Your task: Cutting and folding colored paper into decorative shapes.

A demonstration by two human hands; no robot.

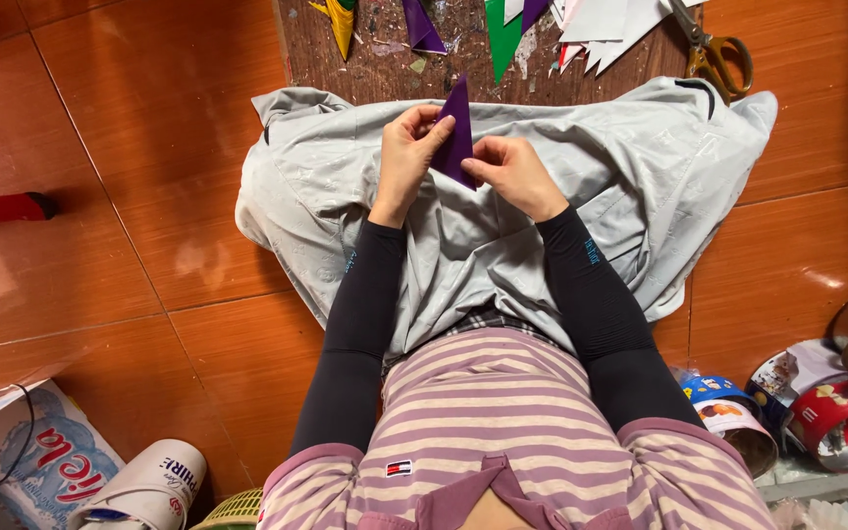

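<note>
striped purple shirt [503,412] nearest, left hand [406,147] and right hand [512,172] pinched shut on purple paper triangle [456,137], over grey cloth [640,167], scissors [714,49] beyond

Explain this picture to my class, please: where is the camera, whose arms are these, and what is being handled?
There is one picture, from a camera worn on a person's head, looking down over their striped top and lap. Both arms are that person's own. The left hand and right hand pinch a folded purple paper triangle together above a grey cloth spread over the lap. Ahead lies a worn wooden board with more coloured and white paper pieces and orange-handled scissors.
</note>
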